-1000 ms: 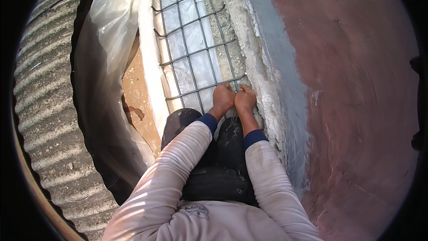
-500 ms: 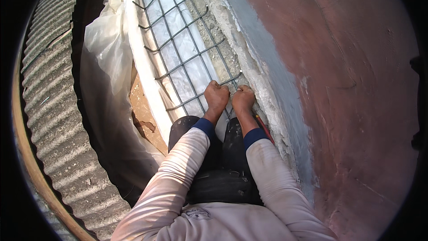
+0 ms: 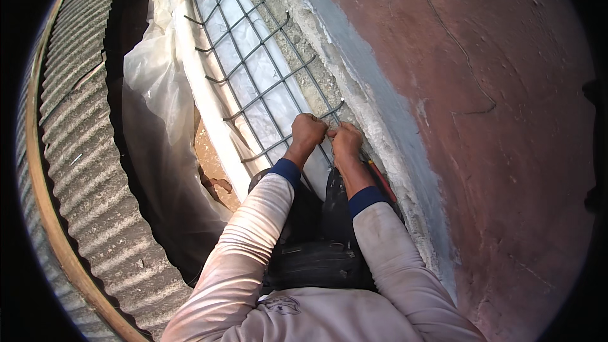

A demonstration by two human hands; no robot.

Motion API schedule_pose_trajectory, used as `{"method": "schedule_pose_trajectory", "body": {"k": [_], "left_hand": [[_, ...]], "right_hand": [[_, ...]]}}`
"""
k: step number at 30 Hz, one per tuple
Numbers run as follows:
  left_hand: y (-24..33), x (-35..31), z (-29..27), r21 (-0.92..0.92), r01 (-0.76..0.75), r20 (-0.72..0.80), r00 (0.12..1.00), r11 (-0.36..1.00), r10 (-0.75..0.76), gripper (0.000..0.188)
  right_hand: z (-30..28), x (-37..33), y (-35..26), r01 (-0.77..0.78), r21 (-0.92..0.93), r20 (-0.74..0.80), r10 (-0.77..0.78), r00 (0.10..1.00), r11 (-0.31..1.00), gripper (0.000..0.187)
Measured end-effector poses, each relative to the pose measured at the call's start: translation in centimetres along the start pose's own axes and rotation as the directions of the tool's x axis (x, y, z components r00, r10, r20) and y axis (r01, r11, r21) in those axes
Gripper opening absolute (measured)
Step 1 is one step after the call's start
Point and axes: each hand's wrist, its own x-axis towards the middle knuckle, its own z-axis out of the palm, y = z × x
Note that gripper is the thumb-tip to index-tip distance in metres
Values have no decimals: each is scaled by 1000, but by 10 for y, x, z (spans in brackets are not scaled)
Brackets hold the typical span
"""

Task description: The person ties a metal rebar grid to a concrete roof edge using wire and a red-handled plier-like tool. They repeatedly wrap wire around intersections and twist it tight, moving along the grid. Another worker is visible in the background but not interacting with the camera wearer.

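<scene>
At the mesh's (image 3: 260, 96) near end, my left grip (image 3: 308, 132) and right grip (image 3: 346, 142) curl closed, contents hidden; it looks stiff, best held mid-bar.

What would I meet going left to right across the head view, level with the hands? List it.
Wooden strip, corrugated sheet, plastic sheet, left hand, right hand, grey band, reddish-brown surface.
</scene>
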Motion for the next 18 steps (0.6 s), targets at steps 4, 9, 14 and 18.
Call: {"method": "schedule_pose_trajectory", "body": {"k": [4, 9, 14, 18], "left_hand": [[6, 1, 0, -248, 203, 213, 965, 947, -151, 15], [12, -8, 11, -437, 308, 201, 949, 845, -242, 14], [2, -18, 4, 130, -132, 58, 990, 983, 125, 15], [-3, -19, -10, 28, -159, 48, 986, 987, 158, 14]], "right_hand": [[2, 10, 13, 261, -134, -60, -270, 961, 956, 40], [5, 26, 19, 197, -179, -46, -208, 977, 964, 36], [9, 33, 18, 220, -97, -44, -225, 973, 971, 33], [17, 38, 18, 126, -14, -34, -126, 991, 992, 34]]}}
